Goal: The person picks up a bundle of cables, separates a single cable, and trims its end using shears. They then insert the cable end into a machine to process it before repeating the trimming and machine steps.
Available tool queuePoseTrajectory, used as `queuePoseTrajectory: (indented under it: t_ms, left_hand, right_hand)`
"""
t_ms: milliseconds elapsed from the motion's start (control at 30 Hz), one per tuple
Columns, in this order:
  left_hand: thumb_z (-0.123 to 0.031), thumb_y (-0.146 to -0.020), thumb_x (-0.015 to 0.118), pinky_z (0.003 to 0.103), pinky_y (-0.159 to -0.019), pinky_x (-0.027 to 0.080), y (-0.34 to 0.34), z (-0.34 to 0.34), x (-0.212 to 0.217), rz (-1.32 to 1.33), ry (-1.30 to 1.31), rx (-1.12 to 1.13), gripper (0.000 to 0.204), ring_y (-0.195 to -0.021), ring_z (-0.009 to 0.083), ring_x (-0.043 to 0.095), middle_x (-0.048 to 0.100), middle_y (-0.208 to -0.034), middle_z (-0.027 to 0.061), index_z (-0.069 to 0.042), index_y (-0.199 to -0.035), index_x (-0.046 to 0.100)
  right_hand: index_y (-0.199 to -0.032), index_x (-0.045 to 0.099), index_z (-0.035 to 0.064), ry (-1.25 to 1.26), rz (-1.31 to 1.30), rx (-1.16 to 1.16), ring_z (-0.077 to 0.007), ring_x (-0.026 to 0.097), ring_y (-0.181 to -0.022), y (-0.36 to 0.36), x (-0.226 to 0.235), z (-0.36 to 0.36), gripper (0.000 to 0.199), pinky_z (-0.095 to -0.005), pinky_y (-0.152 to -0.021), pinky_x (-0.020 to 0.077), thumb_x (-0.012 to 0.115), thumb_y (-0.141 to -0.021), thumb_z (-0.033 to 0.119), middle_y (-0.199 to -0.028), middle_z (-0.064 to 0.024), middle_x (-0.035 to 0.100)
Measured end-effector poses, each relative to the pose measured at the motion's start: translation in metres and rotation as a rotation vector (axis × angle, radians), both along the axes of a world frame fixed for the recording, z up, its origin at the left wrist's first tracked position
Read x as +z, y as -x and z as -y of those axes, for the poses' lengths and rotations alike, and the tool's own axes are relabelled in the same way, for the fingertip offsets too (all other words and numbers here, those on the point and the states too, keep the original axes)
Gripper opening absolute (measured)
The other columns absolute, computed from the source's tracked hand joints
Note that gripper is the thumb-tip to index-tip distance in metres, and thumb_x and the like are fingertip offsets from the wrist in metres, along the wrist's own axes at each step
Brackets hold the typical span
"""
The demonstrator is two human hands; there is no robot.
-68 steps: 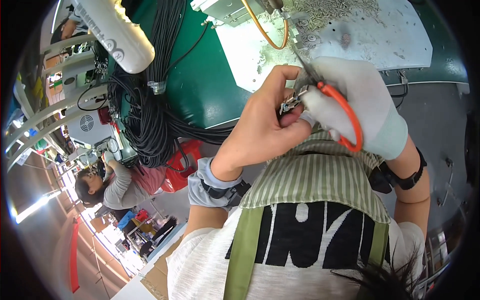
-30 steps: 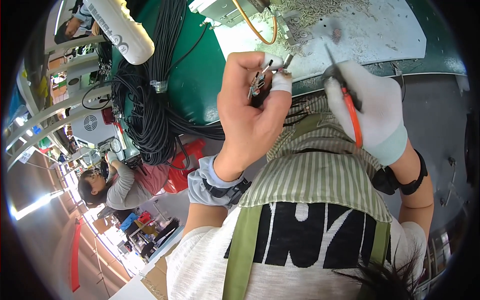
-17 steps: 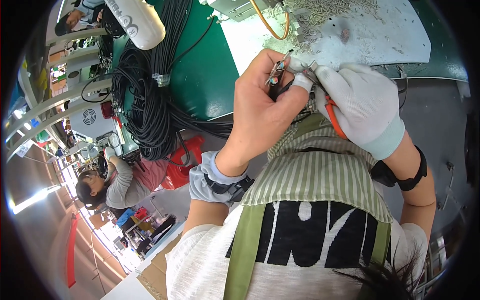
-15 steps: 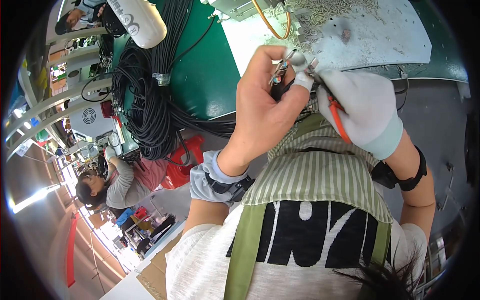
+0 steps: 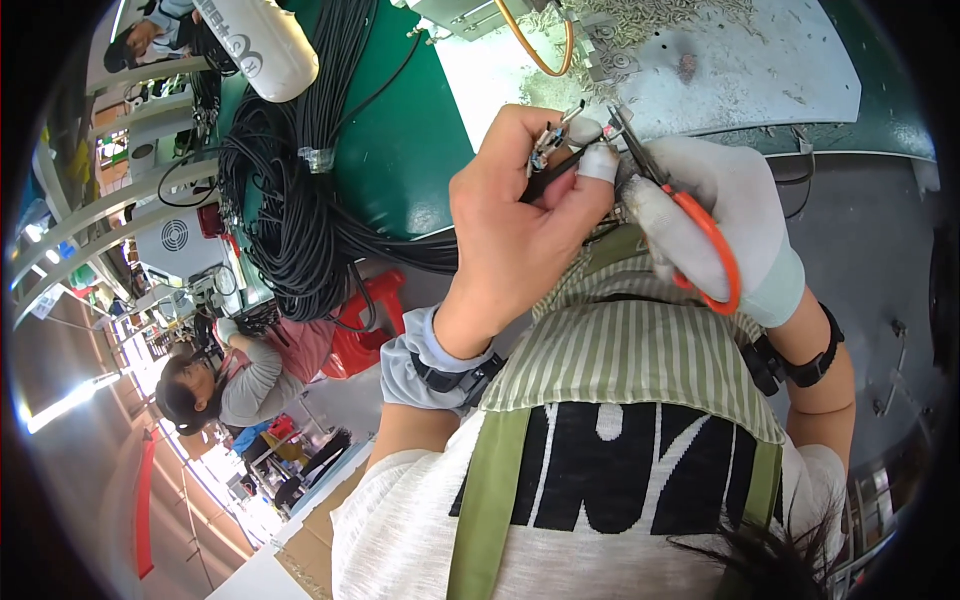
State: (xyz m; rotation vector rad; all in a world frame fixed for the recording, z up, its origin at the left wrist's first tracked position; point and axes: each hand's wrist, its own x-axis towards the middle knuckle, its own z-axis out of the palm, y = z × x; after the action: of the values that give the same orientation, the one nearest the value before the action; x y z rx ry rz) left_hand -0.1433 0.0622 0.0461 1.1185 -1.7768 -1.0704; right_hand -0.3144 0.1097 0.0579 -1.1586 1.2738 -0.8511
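Observation:
My left hand (image 5: 510, 240), bare except for white covers on the thumb and a fingertip, is closed around a black cable (image 5: 548, 180). Small metal-ended wires (image 5: 545, 146) stick up between its fingers. In a white glove, my right hand (image 5: 715, 190) grips scissors (image 5: 732, 268) with orange-red handles. Their dark blades (image 5: 632, 140) point up and left, next to the left thumb tip. A small pale and red piece shows by the blades, too small to name. Whether the blades touch the cable cannot be made out.
Beyond my hands lies a white board (image 5: 800, 75) strewn with small metal pieces (image 5: 690, 18). A bundle of black cables (image 5: 290, 240) hangs over the green table's (image 5: 400, 170) left edge. At the left, a co-worker (image 5: 255, 380) sits near a red stool (image 5: 375, 310). A white cylinder (image 5: 265, 50) stands at upper left.
The scissors have turned in my right hand, so an orange handle loop now shows and the blades stand out more clearly. My left hand has shifted slightly left and down with the cable.

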Motion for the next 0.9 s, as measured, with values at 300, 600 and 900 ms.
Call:
queuePoseTrajectory:
  t_ms: [300, 600, 900]
  left_hand:
    - [0.004, -0.075, 0.065, 0.015, -0.052, 0.029, -0.001, 0.009, 0.006, 0.052, -0.193, -0.042, 0.018, -0.058, -0.0006, 0.033, 0.041, -0.063, -0.0070, 0.000, -0.089, 0.054]
    - [-0.001, -0.082, 0.057, 0.019, -0.045, 0.027, -0.035, 0.060, -0.020, -0.126, -0.606, 0.026, 0.006, -0.053, 0.0003, 0.033, 0.042, -0.061, -0.0067, -0.005, -0.081, 0.053]
    - [-0.008, -0.084, 0.065, 0.021, -0.045, 0.028, -0.002, 0.098, -0.012, -0.216, -0.600, -0.311, 0.012, -0.052, 0.0009, 0.036, 0.045, -0.061, -0.0083, -0.008, -0.080, 0.054]
  right_hand:
    - [-0.087, 0.060, 0.0009, 0.677, -0.586, -0.123, -0.0277, 0.054, -0.052, -0.007, -0.022, 0.000, 0.011, -0.0333, -0.050, 0.0428, 0.063, -0.080, 0.008, -0.063, -0.0145, 0.054]
    - [-0.076, 0.055, 0.0018, 0.422, -0.415, -0.116, -0.0326, 0.055, -0.053, 0.023, -0.034, 0.024, 0.019, -0.0344, -0.049, 0.0419, 0.064, -0.082, 0.017, -0.062, -0.0161, 0.052]
    - [-0.077, 0.058, -0.0023, -0.088, 0.230, 0.059, -0.0111, 0.055, -0.042, 0.039, -0.007, 0.089, 0.026, -0.0246, -0.038, 0.0405, 0.063, -0.087, 0.021, -0.056, -0.0055, 0.058]
